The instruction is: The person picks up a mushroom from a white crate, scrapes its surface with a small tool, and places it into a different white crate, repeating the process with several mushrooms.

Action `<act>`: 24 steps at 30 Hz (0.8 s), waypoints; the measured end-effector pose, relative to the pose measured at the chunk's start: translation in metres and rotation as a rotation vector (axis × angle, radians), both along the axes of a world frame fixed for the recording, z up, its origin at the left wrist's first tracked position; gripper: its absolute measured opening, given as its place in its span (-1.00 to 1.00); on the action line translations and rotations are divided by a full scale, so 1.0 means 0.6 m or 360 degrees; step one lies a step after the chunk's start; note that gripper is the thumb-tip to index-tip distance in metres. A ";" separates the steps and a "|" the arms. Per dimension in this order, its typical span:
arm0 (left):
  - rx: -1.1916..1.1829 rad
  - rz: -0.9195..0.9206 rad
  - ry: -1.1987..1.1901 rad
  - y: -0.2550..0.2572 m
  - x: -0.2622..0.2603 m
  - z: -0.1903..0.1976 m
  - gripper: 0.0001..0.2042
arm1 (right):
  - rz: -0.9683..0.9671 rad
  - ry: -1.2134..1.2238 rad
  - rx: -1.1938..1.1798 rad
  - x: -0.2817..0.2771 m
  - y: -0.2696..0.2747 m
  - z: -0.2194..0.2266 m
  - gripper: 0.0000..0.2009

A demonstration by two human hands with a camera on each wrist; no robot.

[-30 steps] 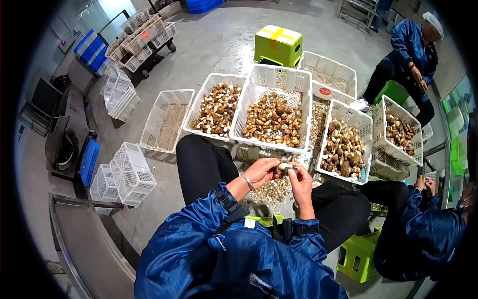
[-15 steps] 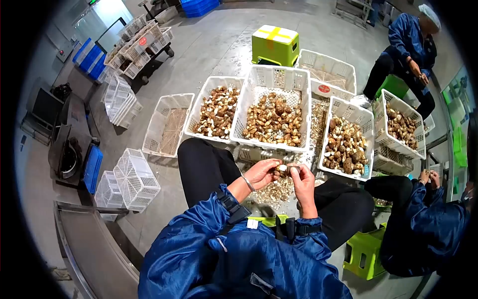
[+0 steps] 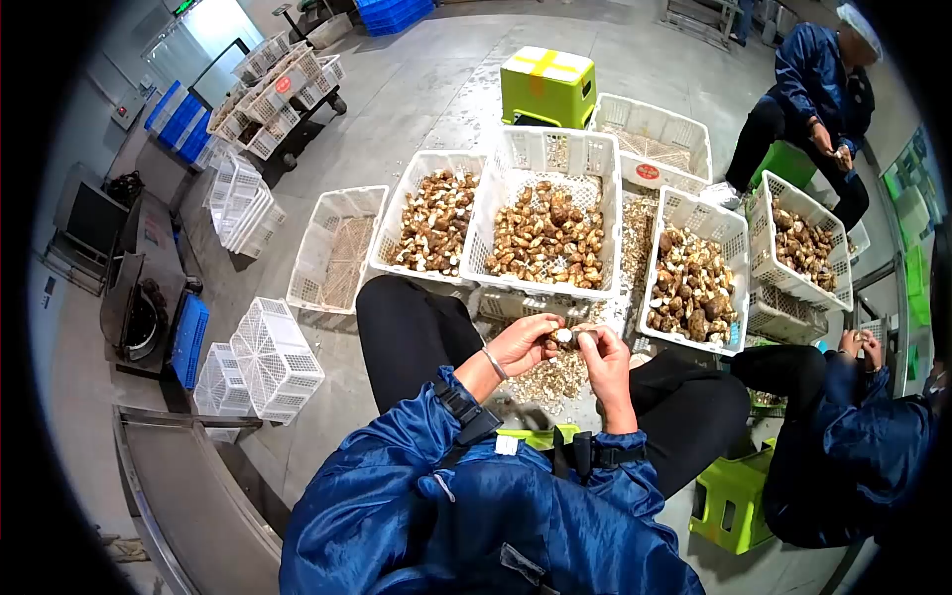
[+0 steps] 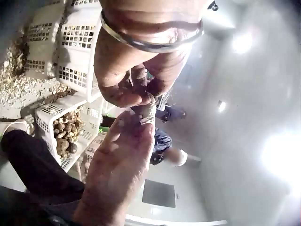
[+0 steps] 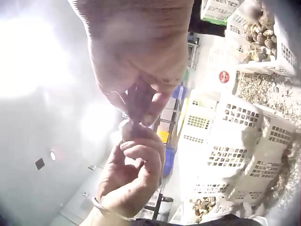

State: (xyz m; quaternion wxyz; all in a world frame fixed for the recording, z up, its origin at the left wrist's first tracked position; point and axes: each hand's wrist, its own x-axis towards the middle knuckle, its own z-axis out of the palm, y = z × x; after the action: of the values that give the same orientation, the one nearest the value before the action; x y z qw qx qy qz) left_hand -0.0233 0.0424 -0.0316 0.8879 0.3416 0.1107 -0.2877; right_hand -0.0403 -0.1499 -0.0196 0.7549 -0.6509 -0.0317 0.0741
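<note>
In the head view my left hand (image 3: 524, 345), with a bracelet at its wrist, grips a small brown mushroom (image 3: 564, 337) whose pale round end faces up. Close beside it my right hand (image 3: 607, 365) has thumb and fingers pinched together at the mushroom. A thin edge shows by the right fingertips in the right wrist view; I cannot tell what it is. Both hands meet above a heap of pale trimmings (image 3: 540, 385) on the floor, between the knees. Ahead stands a white crate (image 3: 474, 233) of brown mushrooms (image 3: 545, 238).
More white crates of mushrooms stand left (image 3: 381, 248) and right (image 3: 739, 263) of the middle one. A bare-bottomed crate (image 3: 337, 248) is farther left. A green stool (image 3: 548, 89) stands behind. Two people sit at the right, one in a hair cap (image 3: 861, 30). Stacked crates (image 3: 276, 362) stand at left.
The mushroom has turned in the left fingers, so its pale round end now shows. The right hand stays close against it. The head view has shifted slightly.
</note>
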 end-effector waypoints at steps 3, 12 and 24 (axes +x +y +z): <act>0.0142 -0.0009 -0.0091 -0.003 0.002 0.006 -0.84 | -0.0047 -0.0049 0.0053 0.002 0.002 -0.006 -0.89; 0.0370 0.0023 -0.0342 0.001 0.004 0.014 -0.86 | -0.0075 0.0083 0.0238 0.007 0.001 -0.014 -0.87; 0.0573 0.0122 -0.0717 0.003 0.008 0.024 -0.78 | -0.0231 -0.0214 -0.0086 0.009 0.003 -0.009 -0.90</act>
State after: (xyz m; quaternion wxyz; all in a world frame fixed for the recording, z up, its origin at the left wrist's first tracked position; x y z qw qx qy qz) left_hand -0.0184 0.0439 -0.0172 0.8253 0.5446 -0.0272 -0.1465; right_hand -0.0352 -0.1481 -0.0252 0.7366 -0.6751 -0.0331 -0.0237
